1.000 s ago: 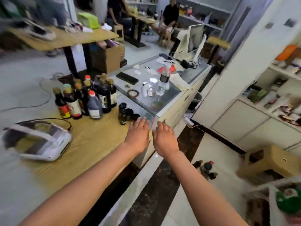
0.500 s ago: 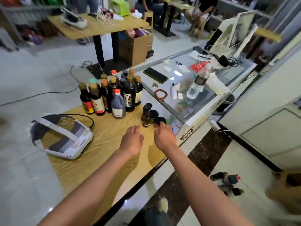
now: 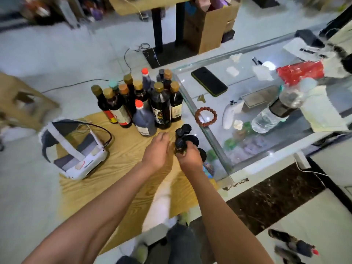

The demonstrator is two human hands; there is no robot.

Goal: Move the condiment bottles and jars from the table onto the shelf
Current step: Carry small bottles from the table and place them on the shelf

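Observation:
Several dark condiment bottles (image 3: 141,103) with gold, red and teal caps stand clustered at the far end of the wooden table (image 3: 122,168). Nearer me stand small dark black-capped bottles and jars (image 3: 187,130). My right hand (image 3: 190,157) grips one small dark bottle (image 3: 179,144) of that group. My left hand (image 3: 157,151) hovers just left of it, fingers relaxed and holding nothing. The shelf is out of view.
A white headset (image 3: 76,149) with a black cable lies on the table's left. A glass counter (image 3: 266,115) to the right holds a phone (image 3: 209,80), bead bracelet (image 3: 205,116), white controller and water bottle (image 3: 276,113). More bottles lie on the floor (image 3: 295,246) at lower right.
The view has swung left and closer to the table. Both hands have moved forward; my right hand has taken hold of a small dark bottle, my left is beside it.

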